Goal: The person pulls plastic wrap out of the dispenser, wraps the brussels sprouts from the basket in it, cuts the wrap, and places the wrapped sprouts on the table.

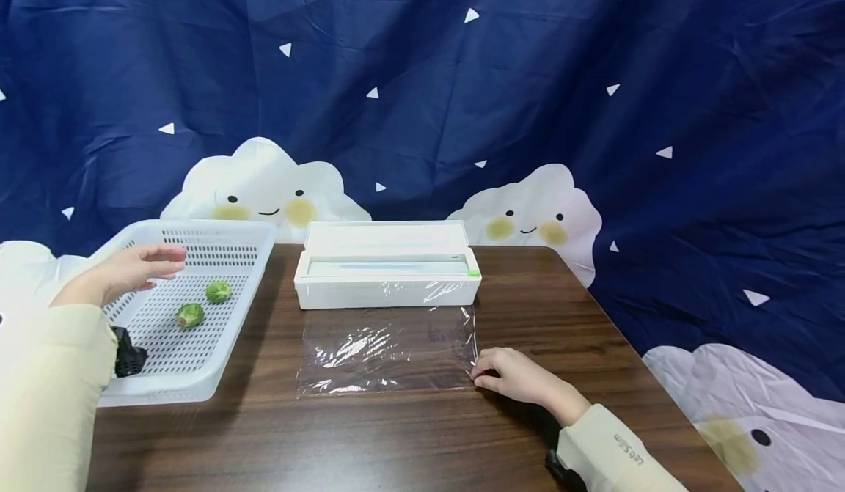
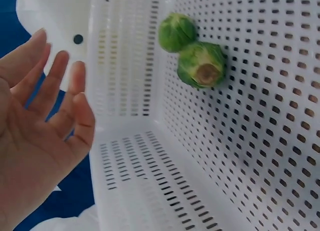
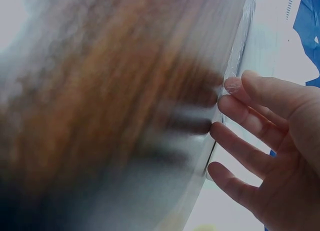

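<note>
My left hand (image 1: 128, 272) hovers over the white perforated basket (image 1: 158, 391), fingers extended and loosely bent, holding nothing. Two Brussels sprouts (image 1: 189, 315) lie on the basket floor, and the left wrist view has them (image 2: 202, 66) side by side, right of the hand. A clear sheet of cling film (image 1: 396, 356) stretches over the table from the front of a white cling film dispenser (image 1: 389, 292). At the sheet's near right corner, my right hand (image 1: 521, 378) pinches the film between thumb and forefinger; the other fingers (image 3: 237, 146) are spread and slightly bent.
The dispenser's lid (image 1: 386, 237) stands raised, and a green slider (image 1: 473, 273) sits at its right end. Dark wood makes up the table (image 1: 330, 448), whose right edge slants away. Behind hangs a blue cloth (image 1: 422, 74) with smiling clouds.
</note>
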Motion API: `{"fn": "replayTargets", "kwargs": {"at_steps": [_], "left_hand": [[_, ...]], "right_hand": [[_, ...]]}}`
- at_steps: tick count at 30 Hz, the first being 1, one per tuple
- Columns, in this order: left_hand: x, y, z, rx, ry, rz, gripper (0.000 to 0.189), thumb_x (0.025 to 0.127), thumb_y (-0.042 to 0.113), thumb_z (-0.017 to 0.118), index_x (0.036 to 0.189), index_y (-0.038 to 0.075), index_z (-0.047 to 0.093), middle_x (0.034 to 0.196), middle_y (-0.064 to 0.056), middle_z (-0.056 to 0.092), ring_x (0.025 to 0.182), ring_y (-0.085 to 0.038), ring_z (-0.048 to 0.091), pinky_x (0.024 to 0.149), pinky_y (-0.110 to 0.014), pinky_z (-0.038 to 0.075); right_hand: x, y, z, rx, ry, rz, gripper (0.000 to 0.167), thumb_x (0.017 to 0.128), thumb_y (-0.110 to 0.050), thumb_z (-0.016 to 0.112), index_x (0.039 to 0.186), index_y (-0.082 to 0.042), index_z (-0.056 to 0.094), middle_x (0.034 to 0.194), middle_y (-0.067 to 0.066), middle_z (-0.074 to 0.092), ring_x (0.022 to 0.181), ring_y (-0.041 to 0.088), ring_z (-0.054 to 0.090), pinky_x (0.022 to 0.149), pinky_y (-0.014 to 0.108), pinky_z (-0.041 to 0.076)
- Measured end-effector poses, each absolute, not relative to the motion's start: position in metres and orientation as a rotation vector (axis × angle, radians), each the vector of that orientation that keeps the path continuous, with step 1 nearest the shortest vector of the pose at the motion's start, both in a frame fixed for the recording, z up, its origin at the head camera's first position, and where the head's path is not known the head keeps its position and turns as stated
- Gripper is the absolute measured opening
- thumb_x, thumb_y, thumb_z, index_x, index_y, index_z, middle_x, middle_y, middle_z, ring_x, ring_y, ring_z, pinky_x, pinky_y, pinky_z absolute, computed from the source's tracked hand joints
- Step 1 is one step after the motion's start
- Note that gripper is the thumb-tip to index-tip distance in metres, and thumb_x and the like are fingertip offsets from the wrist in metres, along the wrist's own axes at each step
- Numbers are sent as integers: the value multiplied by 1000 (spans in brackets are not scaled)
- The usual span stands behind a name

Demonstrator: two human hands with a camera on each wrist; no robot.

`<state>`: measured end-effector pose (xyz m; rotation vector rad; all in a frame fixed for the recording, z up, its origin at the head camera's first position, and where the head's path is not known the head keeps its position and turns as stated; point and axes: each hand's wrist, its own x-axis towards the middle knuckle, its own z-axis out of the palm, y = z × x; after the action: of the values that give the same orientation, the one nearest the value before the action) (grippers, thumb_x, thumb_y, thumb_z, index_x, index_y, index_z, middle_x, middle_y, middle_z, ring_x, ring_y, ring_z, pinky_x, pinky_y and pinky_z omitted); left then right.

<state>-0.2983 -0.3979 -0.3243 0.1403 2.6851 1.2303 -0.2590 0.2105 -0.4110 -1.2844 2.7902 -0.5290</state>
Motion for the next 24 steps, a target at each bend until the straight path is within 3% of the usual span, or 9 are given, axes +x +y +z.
{"fn": "replayTargets", "kwargs": {"at_steps": [2,6,16,19,24], "left_hand": [[-298,-398,-328,162,2637,1200,69,96,36,47,139,-10,18,138,-35,24,121,-50,31,91,-57,33],[-297,-400,-337,126,2562,1141,73,95,35,49,138,-12,14,139,-36,20,118,-49,35,88,-53,37],[-297,-398,-354,-35,2366,1206,75,91,24,57,139,-10,12,139,-36,11,103,-31,53,80,-42,43],[-298,-397,-355,-105,2310,1238,73,90,20,59,139,-8,14,138,-35,17,97,-29,56,78,-41,44],[-298,-395,-355,-148,2257,1214,66,89,16,59,138,-8,22,124,-29,42,98,-32,54,78,-43,44]], "right_hand": [[-259,211,-411,-1281,2790,-528,4,84,-11,66,84,-10,70,84,-9,59,79,6,57,72,29,47],[-259,210,-412,-1293,2795,-522,4,84,-11,66,84,-9,70,83,-9,59,79,6,56,72,28,47],[-258,210,-411,-1312,2806,-518,4,84,-11,66,83,-9,70,84,-9,59,79,7,57,72,29,47],[-258,210,-411,-1286,2803,-523,4,84,-11,66,84,-9,70,84,-9,59,80,6,57,72,29,47],[-257,210,-410,-1273,2800,-532,4,83,-10,66,84,-9,70,84,-9,59,79,5,56,72,29,47]]}}
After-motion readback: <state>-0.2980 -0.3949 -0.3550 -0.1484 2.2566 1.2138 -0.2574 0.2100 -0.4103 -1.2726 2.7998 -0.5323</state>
